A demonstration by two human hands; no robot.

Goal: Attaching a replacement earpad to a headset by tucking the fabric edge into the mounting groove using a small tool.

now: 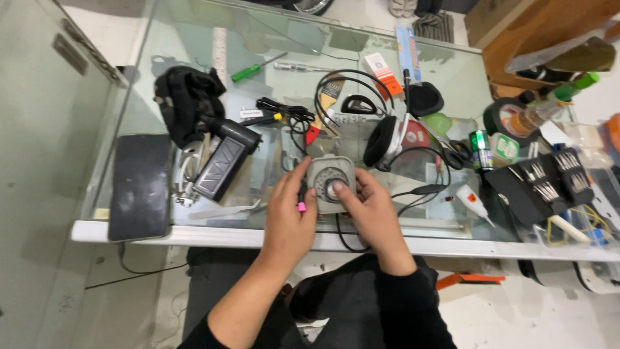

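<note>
— What have you got there?
— A small grey gadget [330, 183] with a round dial, at the near edge of the glass table [258, 45]. My left hand [289, 216] and right hand [369, 213] both grip it (thumbs on its face).
— And around it?
— Headphones [386, 139] just behind, a phone [139, 186] well to the left.

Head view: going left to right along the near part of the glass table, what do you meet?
Phone → black torch → left hand → grey round part held in both hands → right hand → small white glue bottle → black bit set.
</note>
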